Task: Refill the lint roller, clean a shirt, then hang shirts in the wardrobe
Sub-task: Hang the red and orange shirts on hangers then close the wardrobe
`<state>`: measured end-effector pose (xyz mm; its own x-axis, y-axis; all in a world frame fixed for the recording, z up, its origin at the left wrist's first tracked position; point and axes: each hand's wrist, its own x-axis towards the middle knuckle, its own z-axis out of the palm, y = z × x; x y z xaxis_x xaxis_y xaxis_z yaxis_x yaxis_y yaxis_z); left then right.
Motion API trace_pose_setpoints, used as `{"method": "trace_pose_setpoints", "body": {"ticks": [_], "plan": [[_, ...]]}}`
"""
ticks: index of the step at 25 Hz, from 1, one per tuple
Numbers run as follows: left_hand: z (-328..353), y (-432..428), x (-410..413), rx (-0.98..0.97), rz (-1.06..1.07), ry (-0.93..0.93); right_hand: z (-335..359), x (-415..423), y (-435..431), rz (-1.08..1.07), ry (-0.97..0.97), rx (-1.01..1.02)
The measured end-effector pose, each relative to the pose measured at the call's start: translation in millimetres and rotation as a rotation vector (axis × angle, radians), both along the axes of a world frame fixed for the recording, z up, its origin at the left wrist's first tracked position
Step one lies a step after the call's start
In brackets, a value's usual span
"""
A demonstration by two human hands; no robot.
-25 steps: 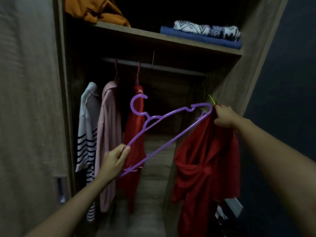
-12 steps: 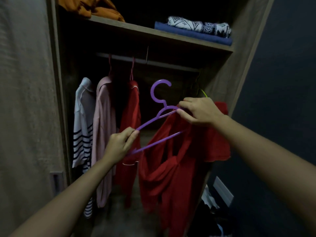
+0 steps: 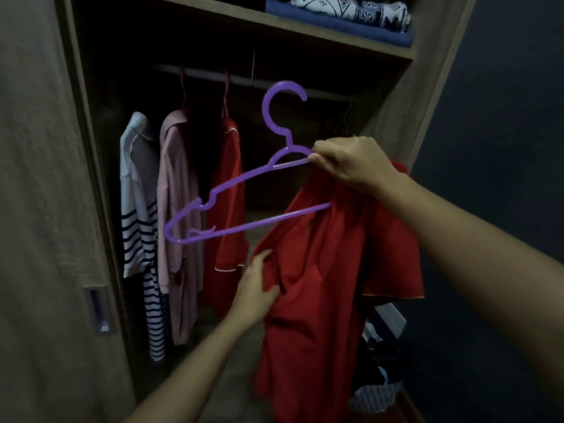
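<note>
Right hand (image 3: 351, 166): raised at upper centre, forearm running in from the lower right. Thumb and fingers pinch the purple hanger (image 3: 266, 109) at its shoulder just below the hook stem. The hook stands upright above this hand. The hanger's free end slopes down and to the left of it.

Left hand (image 3: 254, 288): lower, below and left of the right hand, forearm rising from the bottom edge. Fingers point upward along the left edge of the red shirt (image 3: 320, 270) with the thumb laid across the front, holding the cloth between them. The two hands are well apart, one above the other.

Red shirt: drapes down from beneath the right hand, covering the hanger's right end, with the lower bar running into the cloth. Whether the right hand also grips the collar cannot be told.

Beyond and left of the hands: the wardrobe rail (image 3: 207, 75) carries a striped shirt (image 3: 137, 193), a pink shirt (image 3: 177, 193) and a piped red shirt (image 3: 227, 148). Above the right hand, a shelf (image 3: 305, 29) holds folded fabrics (image 3: 351, 10).
</note>
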<state>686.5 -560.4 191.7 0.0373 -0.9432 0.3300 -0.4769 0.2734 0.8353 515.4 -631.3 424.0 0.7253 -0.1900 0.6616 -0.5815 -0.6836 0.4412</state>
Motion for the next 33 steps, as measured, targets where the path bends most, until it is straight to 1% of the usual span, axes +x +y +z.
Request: {"method": "trace_pose_setpoints", "body": {"ticks": [1,2,4,6,7,8,9,10,11,12,13,14,15,16,17,18,19,20,21,22,24,25,26,27,29,31,32,33], "plan": [[-1,-3,18,0.078,-0.112,0.155,-5,-9,-1,0.038,0.038,-0.011],[-1,-3,37,0.136,-0.173,0.237,-13,-19,-3,0.058,0.080,-0.025],[-1,-2,73,0.187,-0.194,0.197,-34,-39,-6,0.049,0.142,-0.046],[5,0,102,0.231,-0.168,0.131,-58,-51,-10,0.009,0.192,-0.060],[8,-2,109,0.256,-0.122,0.091,-69,-53,-12,-0.018,0.219,-0.065],[14,-4,112,0.237,-0.018,0.005,-78,-51,-15,-0.048,0.241,-0.071],[23,-3,107,0.170,0.133,-0.120,-85,-47,-16,-0.083,0.244,-0.065],[33,0,97,0.049,0.270,-0.204,-90,-40,-16,-0.119,0.208,-0.051],[45,6,85,-0.133,0.311,-0.257,-93,-32,-14,-0.156,0.133,-0.016],[55,12,74,-0.269,0.253,-0.306,-93,-25,-12,-0.189,0.037,0.048],[61,18,64,-0.367,0.145,-0.364,-90,-21,-10,-0.217,-0.051,0.151],[66,22,62,-0.448,0.085,-0.421,-87,-22,-9,-0.229,-0.106,0.264],[69,20,67,-0.504,0.131,-0.469,-85,-24,-8,-0.216,-0.146,0.350],[74,17,76,-0.510,0.254,-0.479,-84,-26,-5,-0.196,-0.185,0.393],[80,14,86,-0.471,0.345,-0.492,-82,-27,-1,-0.183,-0.225,0.410],[87,10,95,-0.430,0.341,-0.508,-80,-26,2,-0.177,-0.268,0.424],[93,9,102,-0.394,0.264,-0.485,-78,-25,3,-0.184,-0.309,0.454],[99,8,109,-0.365,0.177,-0.429,-76,-24,3,-0.201,-0.337,0.508],[106,8,114,-0.363,0.141,-0.376,-74,-24,2,-0.209,-0.353,0.586],[112,7,120,-0.383,0.149,-0.321,-73,-28,2,-0.197,-0.368,0.686],[118,5,134,-0.414,0.233,-0.237,-78,-42,1,-0.144,-0.415,0.905],[118,6,138,-0.418,0.267,-0.228,-84,-48,1,-0.103,-0.438,1.006],[117,7,139,-0.420,0.290,-0.231,-91,-52,2,-0.056,-0.446,1.060],[116,10,139,-0.426,0.290,-0.214,-96,-53,3,-0.009,-0.461,1.072],[125,17,139,-0.423,0.192,-0.226,-101,-51,1,0.067,-0.588,1.061],[143,26,144,-0.372,0.100,-0.342,-98,-50,-2,0.051,-0.714,1.046],[152,31,145,-0.348,0.071,-0.407,-95,-48,-2,0.036,-0.732,1.054],[158,34,147,-0.330,0.059,-0.447,-93,-46,-3,-0.002,-0.707,1.029]]}}
